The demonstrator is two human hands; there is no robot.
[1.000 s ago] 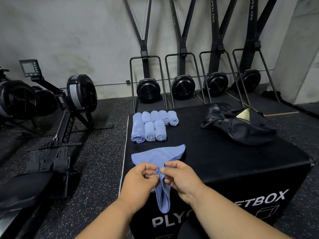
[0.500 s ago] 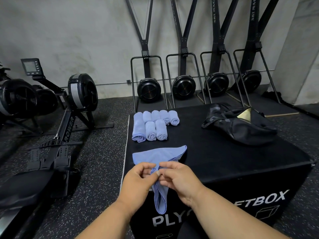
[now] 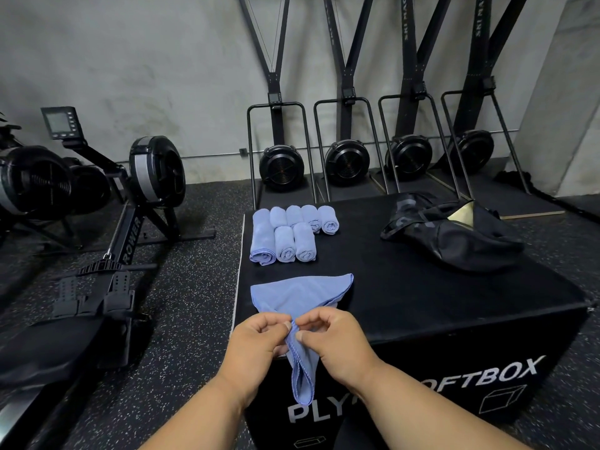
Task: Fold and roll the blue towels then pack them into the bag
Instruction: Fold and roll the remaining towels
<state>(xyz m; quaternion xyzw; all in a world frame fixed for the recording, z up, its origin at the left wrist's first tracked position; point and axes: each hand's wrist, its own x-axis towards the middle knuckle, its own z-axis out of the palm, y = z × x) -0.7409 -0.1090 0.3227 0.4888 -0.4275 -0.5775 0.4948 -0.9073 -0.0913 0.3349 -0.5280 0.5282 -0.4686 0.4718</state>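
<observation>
A loose blue towel [image 3: 300,295] lies at the near left edge of the black plyo box [image 3: 406,300], with one end hanging down over the box's front. My left hand [image 3: 256,344] and my right hand [image 3: 334,341] both pinch the towel's edge, thumbs almost touching at the box's rim. Behind it, several rolled blue towels [image 3: 293,235] lie in two rows at the box's far left. A black bag [image 3: 454,233] lies open on the far right of the box, a pale lining showing in its mouth.
A rowing machine [image 3: 107,222] stands on the speckled floor to the left of the box. Several ski machines [image 3: 347,157] line the grey wall behind. The box top between towels and bag is bare black fabric.
My hands have worked along the towel's edge and gathered it. The end hanging over the box front is a little shorter than before.
</observation>
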